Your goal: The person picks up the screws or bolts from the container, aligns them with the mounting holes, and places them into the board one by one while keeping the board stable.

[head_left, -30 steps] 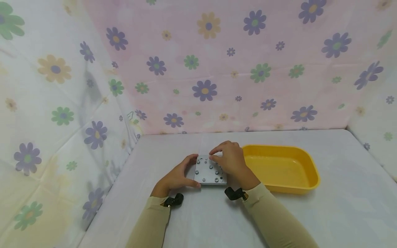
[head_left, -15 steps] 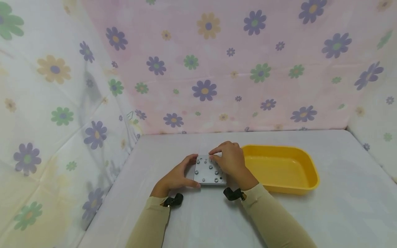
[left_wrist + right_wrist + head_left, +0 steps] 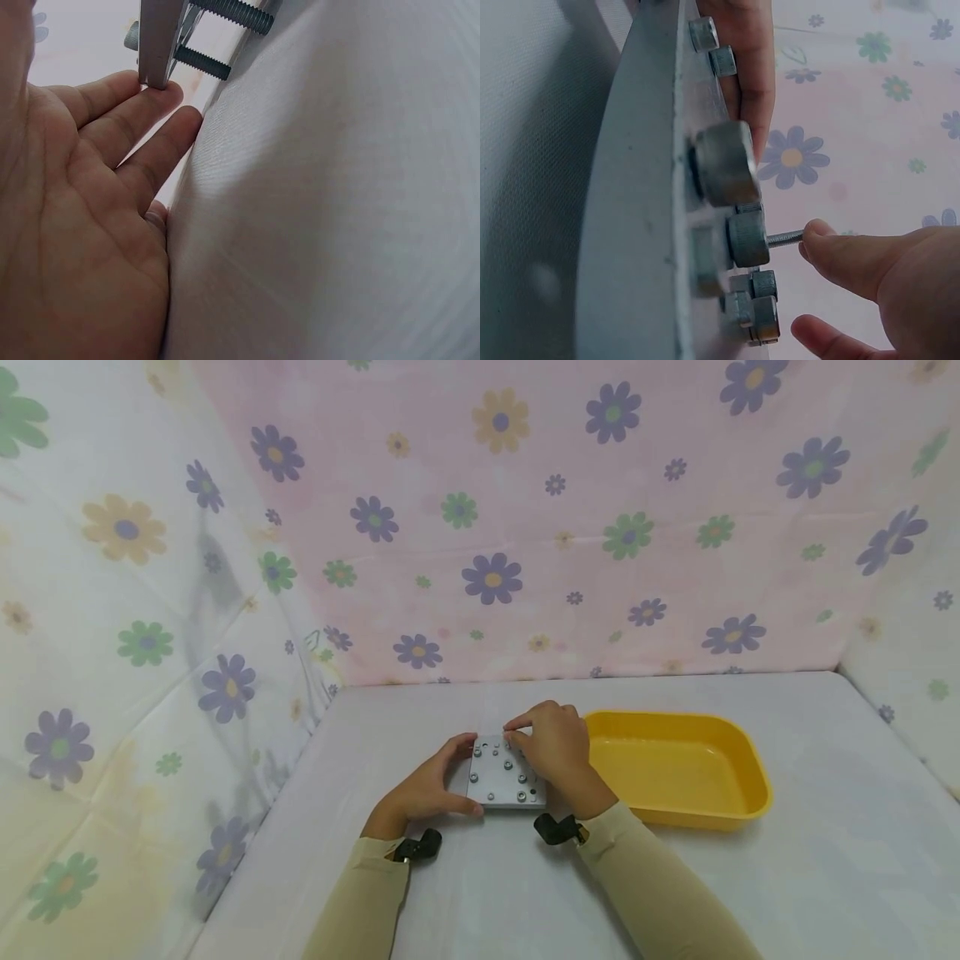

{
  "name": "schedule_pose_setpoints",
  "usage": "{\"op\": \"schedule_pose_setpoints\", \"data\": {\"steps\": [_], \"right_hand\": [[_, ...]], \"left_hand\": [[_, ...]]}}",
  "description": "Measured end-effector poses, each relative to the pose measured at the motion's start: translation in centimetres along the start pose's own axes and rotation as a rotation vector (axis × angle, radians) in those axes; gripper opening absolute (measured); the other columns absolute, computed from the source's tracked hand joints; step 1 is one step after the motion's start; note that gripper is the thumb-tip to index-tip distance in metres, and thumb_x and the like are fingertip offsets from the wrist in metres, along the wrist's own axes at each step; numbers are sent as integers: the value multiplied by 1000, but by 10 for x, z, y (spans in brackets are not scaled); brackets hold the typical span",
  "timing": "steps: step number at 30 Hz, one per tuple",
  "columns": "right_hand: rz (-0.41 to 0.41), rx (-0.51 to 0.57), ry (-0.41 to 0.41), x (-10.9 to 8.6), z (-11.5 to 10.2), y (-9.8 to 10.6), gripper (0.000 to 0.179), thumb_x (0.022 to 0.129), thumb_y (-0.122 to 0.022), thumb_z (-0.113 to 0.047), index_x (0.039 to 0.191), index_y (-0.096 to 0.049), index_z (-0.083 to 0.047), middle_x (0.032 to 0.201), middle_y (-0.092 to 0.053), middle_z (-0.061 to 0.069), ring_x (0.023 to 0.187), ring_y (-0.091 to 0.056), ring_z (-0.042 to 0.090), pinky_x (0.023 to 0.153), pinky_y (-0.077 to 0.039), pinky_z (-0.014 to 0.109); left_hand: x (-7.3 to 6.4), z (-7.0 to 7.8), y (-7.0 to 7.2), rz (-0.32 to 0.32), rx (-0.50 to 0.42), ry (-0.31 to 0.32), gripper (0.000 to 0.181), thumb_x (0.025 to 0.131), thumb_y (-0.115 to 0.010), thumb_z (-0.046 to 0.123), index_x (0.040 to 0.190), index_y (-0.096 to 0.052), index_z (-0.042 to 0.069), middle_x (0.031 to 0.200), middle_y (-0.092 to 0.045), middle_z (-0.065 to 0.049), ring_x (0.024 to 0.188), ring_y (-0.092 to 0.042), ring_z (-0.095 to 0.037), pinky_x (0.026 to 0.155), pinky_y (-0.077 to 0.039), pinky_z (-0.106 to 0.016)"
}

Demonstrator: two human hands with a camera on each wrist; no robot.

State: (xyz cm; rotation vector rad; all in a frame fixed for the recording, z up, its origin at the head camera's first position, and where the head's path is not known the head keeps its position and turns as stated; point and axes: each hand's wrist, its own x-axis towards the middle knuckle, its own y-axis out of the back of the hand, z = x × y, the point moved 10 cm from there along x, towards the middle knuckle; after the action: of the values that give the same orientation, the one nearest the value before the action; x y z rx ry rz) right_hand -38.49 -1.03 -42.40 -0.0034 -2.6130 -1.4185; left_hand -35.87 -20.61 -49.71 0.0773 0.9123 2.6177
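A silver metal plate studded with several socket-head screws lies before me. My left hand holds its left side, thumb at the near corner and fingers at the far corner. In the left wrist view the fingertips meet the plate's edge, and threaded screw ends stick out from its underside. Over the plate's far right part, my right hand pinches a thin threaded screw, seen in the right wrist view at the thumb tip. Its lower end is hidden behind a large screw head.
To the right of the plate stands a yellow plastic tray, partly behind the right hand. A white cloth covers the table. Flowered cloth walls rise at the back and both sides.
My right wrist has shifted slightly left while its fingertips stay at the same part of the plate. The left hand keeps its hold; the head view has drifted a little.
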Motion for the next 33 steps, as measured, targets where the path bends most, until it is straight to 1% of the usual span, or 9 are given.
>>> {"op": "schedule_pose_setpoints", "data": {"steps": [5,9,13,19,21,24,28,30,33], "right_hand": [[9,-7,2,1,-1,-1,14,90,-80,-41,103,-83,-40,121,-70,-2,111,-56,27,100,-46,47],[14,-1,11,1,-1,-2,12,90,-80,-40,102,-83,-40,121,-71,-2,111,-56,27,100,-46,47],[12,4,13,0,-1,-4,12,90,-80,-41,101,-83,-39,121,-71,-2,110,-56,27,100,-46,47],[34,5,15,1,-1,-2,10,90,-80,-39,99,-84,-37,118,-71,-1,107,-56,27,99,-46,47],[24,-3,16,2,-2,-2,9,91,-80,-38,98,-84,-36,118,-71,-1,108,-56,27,101,-45,48],[-15,-44,19,1,-3,-5,9,92,-78,-40,96,-84,-36,118,-71,1,109,-56,29,103,-44,49],[-61,-86,17,0,-3,-10,13,92,-76,-43,100,-83,-35,116,-70,2,106,-54,28,102,-43,48],[-69,-92,17,0,-3,-12,15,92,-76,-43,101,-83,-34,116,-70,2,106,-54,28,101,-43,47],[-64,-92,27,-1,-3,-12,14,91,-76,-43,98,-84,-33,115,-68,2,106,-53,28,99,-43,46]], "left_hand": [[-1,-1,1,8,4,1,120,60,-98,45,160,-32,33,158,-45,12,152,-35,-16,129,-13,-56],[-2,-1,0,6,-2,4,121,61,-99,44,161,-32,31,159,-45,9,152,-35,-18,129,-12,-57],[-2,-2,-1,0,4,9,122,61,-98,44,162,-31,29,159,-44,9,152,-35,-18,129,-13,-56],[-1,0,0,1,-1,-12,121,61,-99,43,161,-32,31,157,-45,12,151,-37,-15,129,-14,-54],[0,0,0,1,-2,-13,121,61,-99,43,160,-32,31,157,-45,12,151,-36,-15,129,-14,-54],[0,-1,0,-1,-4,-6,121,61,-99,43,161,-31,31,157,-45,12,151,-36,-15,129,-14,-55],[-1,1,0,-4,-10,-4,121,62,-99,43,161,-31,31,157,-45,13,152,-35,-15,129,-14,-55],[0,1,0,-8,-15,-8,121,62,-99,42,161,-31,30,158,-44,13,151,-35,-15,129,-14,-54],[0,2,0,-16,-21,-14,122,62,-99,41,161,-30,29,157,-44,13,151,-35,-14,129,-14,-53]]}}
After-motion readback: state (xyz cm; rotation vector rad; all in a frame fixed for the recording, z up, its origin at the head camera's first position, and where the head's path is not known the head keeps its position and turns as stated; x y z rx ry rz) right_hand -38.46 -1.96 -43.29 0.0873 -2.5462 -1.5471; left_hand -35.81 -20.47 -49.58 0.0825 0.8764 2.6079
